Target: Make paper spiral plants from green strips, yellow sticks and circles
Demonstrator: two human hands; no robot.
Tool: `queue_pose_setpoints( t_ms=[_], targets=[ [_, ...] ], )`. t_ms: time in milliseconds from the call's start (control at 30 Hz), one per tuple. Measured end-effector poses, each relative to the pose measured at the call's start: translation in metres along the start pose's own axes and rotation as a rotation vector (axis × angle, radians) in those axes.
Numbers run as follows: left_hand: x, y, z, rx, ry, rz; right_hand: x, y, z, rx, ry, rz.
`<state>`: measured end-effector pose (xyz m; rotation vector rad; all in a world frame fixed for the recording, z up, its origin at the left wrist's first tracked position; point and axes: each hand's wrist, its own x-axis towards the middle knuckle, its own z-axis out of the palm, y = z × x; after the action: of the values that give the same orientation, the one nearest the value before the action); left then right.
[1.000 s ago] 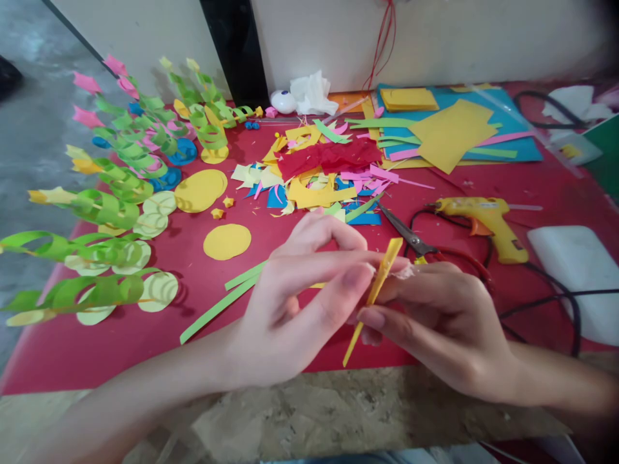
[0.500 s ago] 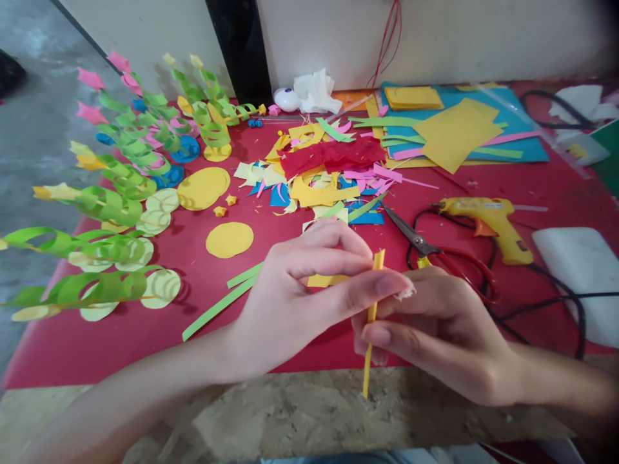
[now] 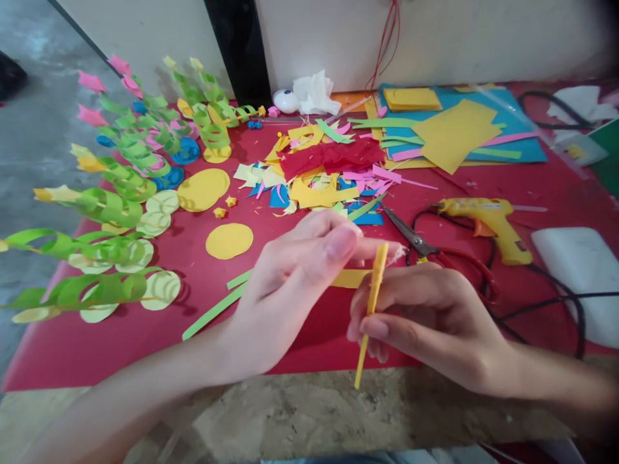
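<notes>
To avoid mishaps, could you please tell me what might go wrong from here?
The thin yellow strip, pinched in the right hand, might crease or slip. The scissors lie just beyond that hand, so reaching forward might nick a finger.

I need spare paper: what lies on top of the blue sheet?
On the blue sheet lie a yellow stack, a larger yellow piece, green strips and pink strips. Whatever they cover cannot be seen.
</notes>
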<state>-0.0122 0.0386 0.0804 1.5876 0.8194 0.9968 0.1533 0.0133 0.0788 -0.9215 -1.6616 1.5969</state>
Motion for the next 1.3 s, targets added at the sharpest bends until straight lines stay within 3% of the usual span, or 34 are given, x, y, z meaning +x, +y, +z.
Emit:
queue_pose_setpoints(
  t_ms=[267, 767, 1067, 1300],
  targets=[
    [0.0037, 0.0046, 0.0, 0.289, 0.197, 0.219, 0.0016, 0.0, 0.0002, -0.102, 0.098, -0.091],
    [0.0068, 0.0047, -0.0021, 0.444, 0.214, 0.379, 0.0, 0.0015, 0.0011, -0.228, 0.135, -0.127],
    [0.0061, 0.0015, -0.0068, 0.512, 0.198, 0.412, -0.0009, 0.0018, 0.0014, -0.375, 0.143, -0.144],
    [0.0064, -0.0011, -0.0061, 0.412, 0.214, 0.286, 0.0013, 0.0014, -0.0015, -0.165, 0.028, -0.025]
  ],
)
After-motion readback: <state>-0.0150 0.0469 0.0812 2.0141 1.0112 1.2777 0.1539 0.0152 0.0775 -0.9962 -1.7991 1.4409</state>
